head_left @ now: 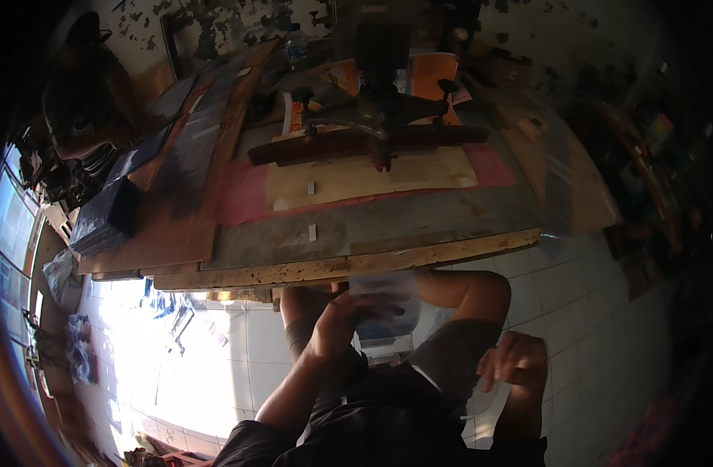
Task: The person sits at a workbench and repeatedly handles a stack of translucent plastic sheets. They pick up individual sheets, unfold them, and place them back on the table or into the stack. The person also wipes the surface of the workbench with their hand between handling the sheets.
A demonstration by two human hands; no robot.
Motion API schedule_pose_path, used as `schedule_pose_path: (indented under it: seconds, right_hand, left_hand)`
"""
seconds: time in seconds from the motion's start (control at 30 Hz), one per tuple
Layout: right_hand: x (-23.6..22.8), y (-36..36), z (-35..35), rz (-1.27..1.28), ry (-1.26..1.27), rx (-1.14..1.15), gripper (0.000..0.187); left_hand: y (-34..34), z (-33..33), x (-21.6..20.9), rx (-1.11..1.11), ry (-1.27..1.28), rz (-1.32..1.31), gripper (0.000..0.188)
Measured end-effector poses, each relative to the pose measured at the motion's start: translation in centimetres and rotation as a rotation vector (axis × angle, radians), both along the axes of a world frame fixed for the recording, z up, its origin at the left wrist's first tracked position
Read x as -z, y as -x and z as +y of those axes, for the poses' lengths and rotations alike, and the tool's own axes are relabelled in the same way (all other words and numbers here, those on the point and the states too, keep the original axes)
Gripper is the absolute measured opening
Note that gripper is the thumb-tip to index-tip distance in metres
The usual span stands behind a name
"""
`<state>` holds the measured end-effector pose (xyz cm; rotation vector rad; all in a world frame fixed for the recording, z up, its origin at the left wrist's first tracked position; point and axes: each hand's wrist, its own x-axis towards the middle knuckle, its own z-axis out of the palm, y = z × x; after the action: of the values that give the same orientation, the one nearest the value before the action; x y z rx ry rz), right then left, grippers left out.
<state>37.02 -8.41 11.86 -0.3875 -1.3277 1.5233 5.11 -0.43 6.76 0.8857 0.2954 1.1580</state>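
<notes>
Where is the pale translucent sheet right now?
In the head view, near centre, the pale translucent sheet is at the left hand, just below the worktable's wooden front edge.

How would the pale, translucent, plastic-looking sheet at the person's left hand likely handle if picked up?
The pale, translucent, plastic-looking sheet is probably light: only the left hand is at it, with the right hand apart. Its see-through look suggests it is thin and perhaps floppy, though blur hides any bend.

Glare from the left is washing the tiled floor (pixel 216 354) white, while the right side is lying in deep shadow. The left hand (pixel 342 319) and right hand (pixel 517 359) are blurring; fisheye distortion is bending the surface (pixel 387 232) edge.
</notes>
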Motion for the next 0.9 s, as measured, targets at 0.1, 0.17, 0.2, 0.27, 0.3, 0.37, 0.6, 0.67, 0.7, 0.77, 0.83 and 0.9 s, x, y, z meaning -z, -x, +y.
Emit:
schedule_pose_path:
  seconds: [0.1,0.17,0.2,0.27,0.3,0.37,0.6,0.67,0.7,0.77,0.83,0.9]
  right_hand:
    - [-4.1,-1.6,0.1,0.459,-0.107,0.15,0.002]
    - [-5.1,-3.1,0.6,0.418,-0.259,-0.074,0.003]
    - [-4.9,-3.1,0.4,0.414,-0.251,-0.14,0.007]
    - [-2.4,-3.5,0.0,0.219,-0.142,-0.237,0.007]
    - [-1.7,-2.7,-0.3,-0.071,-0.021,-0.175,0.003]
    - [3.9,-2.6,2.1,-0.616,0.245,-0.456,0.012]
    - [19.8,5.6,1.4,-0.989,0.123,-0.119,0.022]
    - [20.6,6.0,1.5,-0.954,0.043,-0.141,0.024]
    - [19.0,6.1,2.1,-0.916,0.027,-0.19,0.025]
    - [15.4,4.3,3.9,-0.84,0.003,-0.278,0.028]
    - [14.9,0.5,4.9,-0.554,0.245,-0.196,0.038]
    - [12.4,-0.1,5.9,-0.451,0.282,-0.075,0.05]
  left_hand:
    - [0.4,0.0,0.6,-0.048,-0.05,0.381,0.036]
    - [-0.5,-0.2,0.5,-0.108,0.001,0.412,0.032]
    - [-0.9,-0.4,0.5,-0.148,0.009,0.431,0.031]
    - [-1.2,-0.6,-0.2,-0.204,0.02,0.424,0.031]
    - [-0.9,-0.9,-0.6,-0.238,0.037,0.401,0.032]
    - [-0.9,-1.2,-1.7,-0.285,0.017,0.323,0.034]
    - [0.5,-0.8,-1.7,-0.403,-0.261,0.529,0.041]
    - [1.1,-0.9,-3.4,-0.418,-0.376,0.616,0.041]
    - [1.8,-1.0,-2.9,-0.421,-0.387,0.62,0.04]
    - [3.0,-1.0,-1.6,-0.418,-0.41,0.622,0.04]
    - [3.3,-1.1,-1.9,-0.312,-0.384,0.643,0.039]
    - [2.9,-1.2,-1.8,-0.18,-0.316,0.663,0.039]
